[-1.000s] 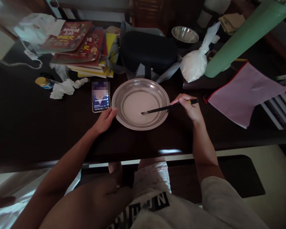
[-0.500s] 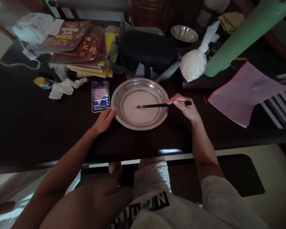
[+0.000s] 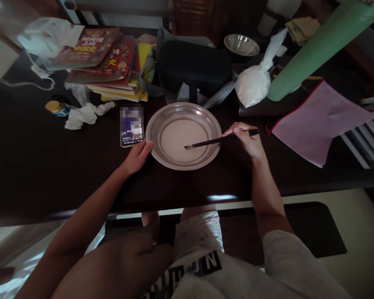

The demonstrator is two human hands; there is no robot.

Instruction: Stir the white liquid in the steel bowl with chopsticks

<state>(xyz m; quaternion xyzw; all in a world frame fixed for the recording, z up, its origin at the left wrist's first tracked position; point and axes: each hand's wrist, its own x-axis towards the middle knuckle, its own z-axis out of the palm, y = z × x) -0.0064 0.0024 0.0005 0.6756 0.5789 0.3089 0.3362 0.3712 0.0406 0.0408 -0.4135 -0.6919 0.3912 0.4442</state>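
Here, a dark table bears the basin above pale floor.

The left hand has most of its fingers out of sight at the rim of the steel basin! Black chopsticks next: do their tips break the milky liquid? Too small to tell. On the phone, blurry blocks smother the upper screen, captions unreadable. The green tumbler has its cap cut off overhead, and the pink pouch hides part of the books.
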